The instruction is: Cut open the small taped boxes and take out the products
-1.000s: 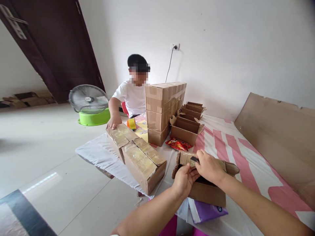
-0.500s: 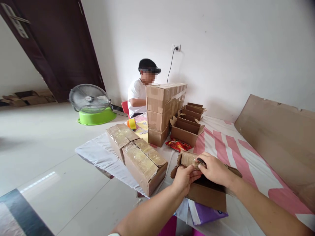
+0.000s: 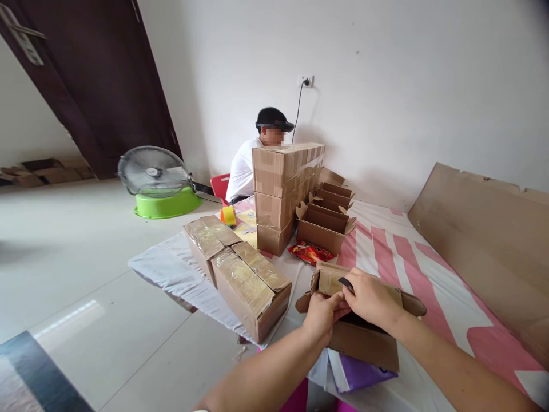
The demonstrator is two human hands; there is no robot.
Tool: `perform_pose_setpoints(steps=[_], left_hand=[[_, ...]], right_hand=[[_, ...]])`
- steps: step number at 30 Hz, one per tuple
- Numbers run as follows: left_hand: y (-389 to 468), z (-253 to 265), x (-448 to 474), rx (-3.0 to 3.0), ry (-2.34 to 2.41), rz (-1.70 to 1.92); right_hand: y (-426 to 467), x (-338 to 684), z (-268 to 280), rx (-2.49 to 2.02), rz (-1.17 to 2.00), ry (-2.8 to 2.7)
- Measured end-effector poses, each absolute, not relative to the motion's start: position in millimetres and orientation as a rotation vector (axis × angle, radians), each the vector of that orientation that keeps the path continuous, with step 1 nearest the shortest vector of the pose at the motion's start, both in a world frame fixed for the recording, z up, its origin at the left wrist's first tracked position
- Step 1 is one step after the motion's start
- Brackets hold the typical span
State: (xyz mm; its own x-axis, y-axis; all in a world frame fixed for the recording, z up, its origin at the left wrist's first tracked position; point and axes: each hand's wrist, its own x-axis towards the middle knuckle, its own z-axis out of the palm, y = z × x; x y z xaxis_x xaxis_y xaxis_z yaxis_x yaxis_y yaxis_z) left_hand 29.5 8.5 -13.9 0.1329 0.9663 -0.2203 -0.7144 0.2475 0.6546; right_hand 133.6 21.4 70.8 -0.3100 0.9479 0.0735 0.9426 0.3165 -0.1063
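Note:
An open cardboard box stands at the near edge of the table, its flaps spread and strips of tape on its far inner side. My left hand is closed over the box opening, thumb and fingers pinched near my right fingertips; what they hold is hidden. My right hand is closed above the box, with a small dark flat thing sticking out from its fingers. Under the box's near side lies a purple and white packet.
Two taped boxes lie to the left, with stacked boxes beyond. Open boxes and a red packet sit on the striped cloth. A co-worker sits behind the stack. Cardboard leans at right.
The co-worker has leaned to the right, toward the stack. My hands have shifted slightly, still together over the box, and the near right side of the box has moved a little to the right.

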Motion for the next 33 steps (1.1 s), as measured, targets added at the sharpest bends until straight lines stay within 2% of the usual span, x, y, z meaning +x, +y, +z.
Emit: perform_pose_setpoints(steps=[4, 12, 19, 30, 33], left_hand=[[8, -13, 29, 0.447, 0.686, 1.269], [9, -15, 28, 0.423, 0.689, 1.226], [8, -12, 27, 0.394, 0.717, 1.209], [6, -9, 28, 0.36, 0.76, 1.203], [5, -9, 28, 0.356, 0.768, 1.21]], right_hand=[[18, 134, 63, -1.791, -0.13, -2.392], [22, 142, 64, -1.832, -0.251, -2.329], [31, 156, 64, -1.817, -0.133, -2.324], [19, 159, 67, -1.882, -0.114, -2.289], [18, 164, 67, -1.844, 0.004, -2.246]])
